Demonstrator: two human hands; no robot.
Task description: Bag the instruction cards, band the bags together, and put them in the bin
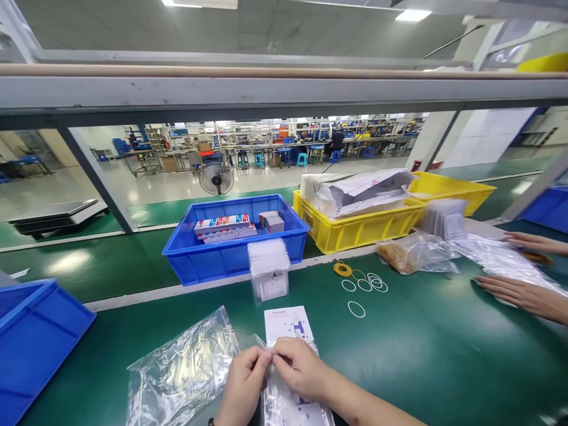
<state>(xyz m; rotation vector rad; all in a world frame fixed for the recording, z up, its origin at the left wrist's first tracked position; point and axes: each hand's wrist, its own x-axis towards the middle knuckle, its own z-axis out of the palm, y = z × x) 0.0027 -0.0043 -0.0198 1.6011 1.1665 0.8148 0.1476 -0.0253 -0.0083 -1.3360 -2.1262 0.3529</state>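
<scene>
My left hand and my right hand meet at the front middle of the green table, thumbs and fingertips pinched together on the edge of a clear plastic bag. Under and behind the fingers lies a white printed leaflet with purple pictures; my right hand covers its middle. Whether the leaflet is inside the bag is hard to tell. Left of my hands, loose clear plastic bags lie flat. A wrapped stack of white packets stands beyond the leaflet.
Rubber bands and several white rings lie right of centre. Behind are a blue bin with small boxes and a yellow bin with packaging. Another blue bin stands left. A co-worker's hands rest on plastic bags at right.
</scene>
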